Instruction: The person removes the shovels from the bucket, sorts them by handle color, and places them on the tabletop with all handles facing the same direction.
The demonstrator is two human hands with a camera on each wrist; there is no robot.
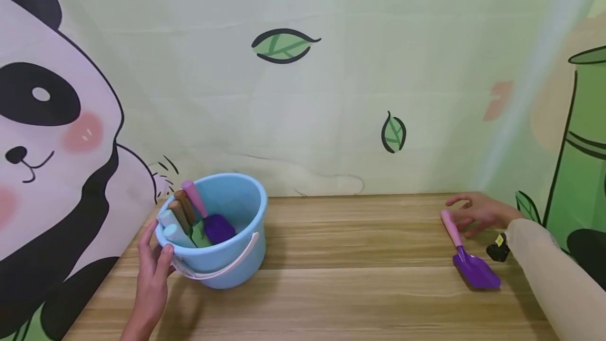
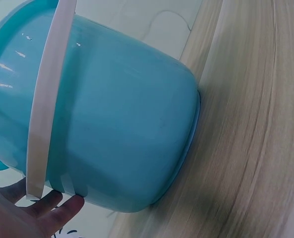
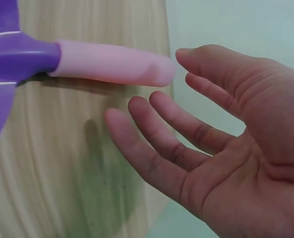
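Observation:
A light blue bucket (image 1: 236, 264) with a pale handle (image 2: 45, 99) stands upright on the table's left side. Inside it are a toy shovel with a pink handle and purple blade (image 1: 218, 229), plus several brown and light blue handles (image 1: 176, 234); their lower ends are partly hidden. My left hand (image 1: 153, 270) touches the bucket's left outer side, fingers and thumb spread near the rim. On the right lies another purple shovel (image 1: 475, 270) with a pink handle (image 3: 112, 62). Beside that handle's end is my right hand (image 3: 221, 148), fingers loosely bent and thumb apart, holding nothing.
The wooden table (image 1: 331, 299) meets an upright cloth backdrop (image 1: 331, 120) at its far edge, printed with a panda and leaves. A small black object with a yellow mark (image 1: 498, 249) is at the right sleeve's cuff.

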